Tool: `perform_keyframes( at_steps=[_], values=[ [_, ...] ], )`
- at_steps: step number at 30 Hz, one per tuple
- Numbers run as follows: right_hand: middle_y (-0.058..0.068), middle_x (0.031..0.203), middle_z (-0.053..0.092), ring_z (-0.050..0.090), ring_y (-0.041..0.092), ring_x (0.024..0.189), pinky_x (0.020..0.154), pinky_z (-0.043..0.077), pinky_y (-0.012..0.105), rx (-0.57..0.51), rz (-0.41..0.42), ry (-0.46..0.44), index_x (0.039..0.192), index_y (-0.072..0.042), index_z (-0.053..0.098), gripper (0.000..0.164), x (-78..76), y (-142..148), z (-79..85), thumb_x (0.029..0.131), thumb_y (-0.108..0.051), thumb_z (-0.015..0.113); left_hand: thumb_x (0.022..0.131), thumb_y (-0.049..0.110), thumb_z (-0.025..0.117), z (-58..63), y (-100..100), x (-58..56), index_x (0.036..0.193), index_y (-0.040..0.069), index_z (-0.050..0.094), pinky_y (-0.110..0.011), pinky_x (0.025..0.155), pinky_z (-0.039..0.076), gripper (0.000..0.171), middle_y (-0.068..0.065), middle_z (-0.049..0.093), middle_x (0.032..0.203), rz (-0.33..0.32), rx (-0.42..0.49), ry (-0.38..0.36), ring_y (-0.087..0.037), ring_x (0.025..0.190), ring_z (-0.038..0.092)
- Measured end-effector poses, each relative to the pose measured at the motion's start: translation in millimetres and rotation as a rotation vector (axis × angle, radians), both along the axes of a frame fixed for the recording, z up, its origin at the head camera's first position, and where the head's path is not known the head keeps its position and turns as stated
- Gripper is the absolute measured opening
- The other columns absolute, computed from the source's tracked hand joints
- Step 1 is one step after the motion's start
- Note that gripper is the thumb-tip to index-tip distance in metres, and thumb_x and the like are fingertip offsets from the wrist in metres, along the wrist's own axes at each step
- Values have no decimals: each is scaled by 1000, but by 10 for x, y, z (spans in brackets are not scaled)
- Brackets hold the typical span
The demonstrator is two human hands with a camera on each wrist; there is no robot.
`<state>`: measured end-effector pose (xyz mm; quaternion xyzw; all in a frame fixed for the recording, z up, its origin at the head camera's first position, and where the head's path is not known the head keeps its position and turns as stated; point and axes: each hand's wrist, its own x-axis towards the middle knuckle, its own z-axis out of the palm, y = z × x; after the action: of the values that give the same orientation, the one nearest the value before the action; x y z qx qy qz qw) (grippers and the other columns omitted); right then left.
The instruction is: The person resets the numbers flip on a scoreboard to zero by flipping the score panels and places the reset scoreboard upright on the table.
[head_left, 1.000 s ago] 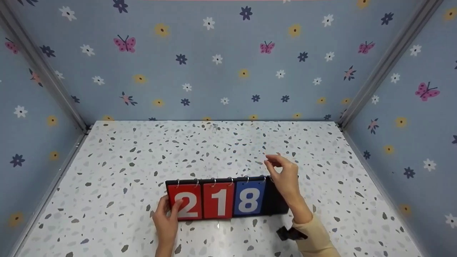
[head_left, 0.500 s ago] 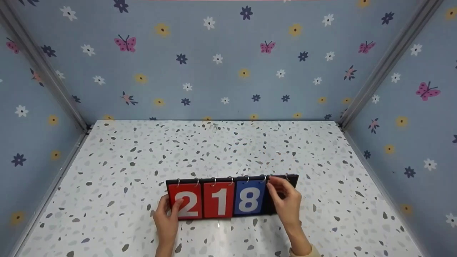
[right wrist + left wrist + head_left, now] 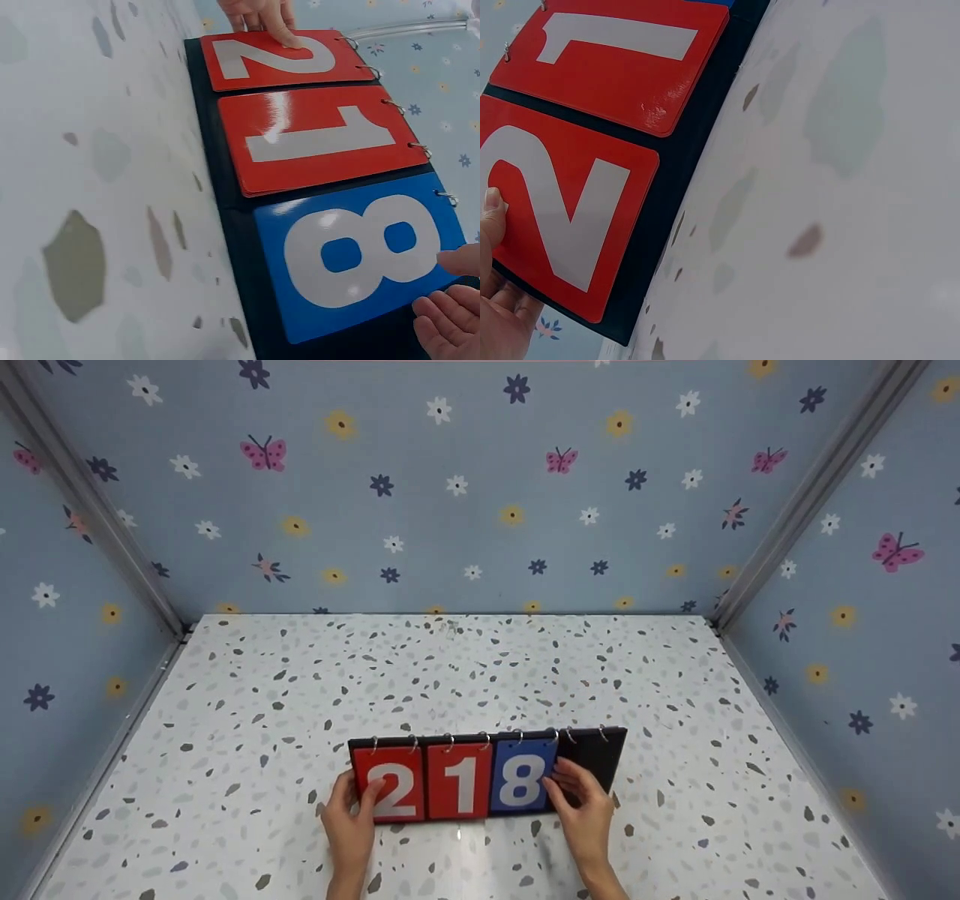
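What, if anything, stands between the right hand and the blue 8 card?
Nothing visible does. The right hand is at the right edge of the blue 8 card, its thumb in front of the card's face; I can't tell whether it touches.

Your head: high, farthest, forward-down over board (image 3: 598,755) | left wrist: close, facing right | right wrist: close, facing left | wrists share 2-card (image 3: 571,206), 1-card (image 3: 609,69)

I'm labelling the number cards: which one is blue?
The 8 card, nearest the right hand; the 2 card and 1 card are both red.
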<state>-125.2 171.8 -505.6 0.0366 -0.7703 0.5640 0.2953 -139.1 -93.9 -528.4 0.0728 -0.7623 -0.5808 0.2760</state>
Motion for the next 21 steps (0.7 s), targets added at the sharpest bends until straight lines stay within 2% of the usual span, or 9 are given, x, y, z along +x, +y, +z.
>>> perform_keyframes(
  at_steps=[8,12,16,19,21],
  values=[
    [7,85,63,60,20,74,64,50,27,-2,-75,-68,91,-3,62,24,-105,64,-354,71,-11,74,76,0,67,-27,-5,-10,96,-7,57,-10,71,43,23,-16,63,91,-10,9,42,-16,81,57],
    [3,79,61,58,13,69,60,48,20,9,-79,-41,87,-6,61,22,-191,113,-579,71,-13,75,75,-2,68,-29,-9,-8,95,-8,57,-10,71,44,24,-17,63,90,-11,11,60,-15,80,58],
    [5,73,59,57,13,64,57,48,20,-7,-86,-53,81,-5,60,22,-202,111,-547,69,-12,76,74,-3,68,-30,-15,-7,95,-8,57,-11,70,44,23,-17,63,88,-11,16,75,-13,80,58],
    [6,70,58,58,14,62,57,48,22,-34,-86,-131,76,-3,59,23,-170,89,-396,67,-14,78,74,-3,68,-36,-16,-8,94,-9,57,-11,70,44,23,-17,63,88,-10,19,77,-10,80,58],
    [5,69,58,57,13,61,57,48,22,-50,-70,-190,74,-2,59,23,-164,100,-358,67,-15,77,75,-3,68,-39,-16,-9,94,-9,57,-11,71,44,23,-17,63,88,-12,23,78,-9,80,57]
  ],
)
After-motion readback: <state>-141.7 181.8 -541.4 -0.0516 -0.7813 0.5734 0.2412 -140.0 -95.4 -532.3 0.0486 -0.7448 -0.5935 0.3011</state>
